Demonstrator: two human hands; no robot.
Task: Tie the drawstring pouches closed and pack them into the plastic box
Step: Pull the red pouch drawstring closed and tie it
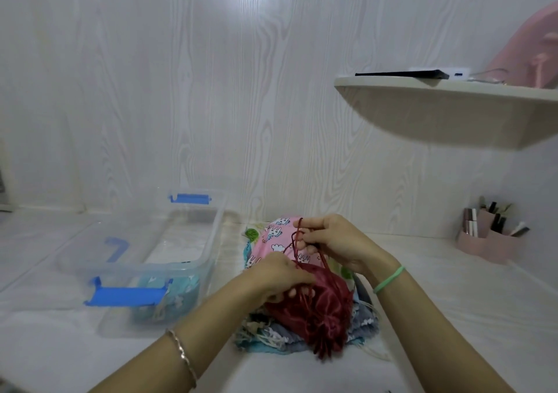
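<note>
A dark red satin drawstring pouch lies on top of a pile of pouches in the middle of the white surface. My left hand grips the pouch at its gathered neck. Just above and to the right of it, my right hand pinches the red drawstring, which loops up from the pouch. The clear plastic box with blue latches stands to the left of the pile. A light blue patterned pouch lies inside the box at its near end.
A pink organiser with cosmetics stands at the right by the wall. A rounded white shelf juts out above it, carrying a black flat device and a pink thing. The wood-grain wall runs close behind everything.
</note>
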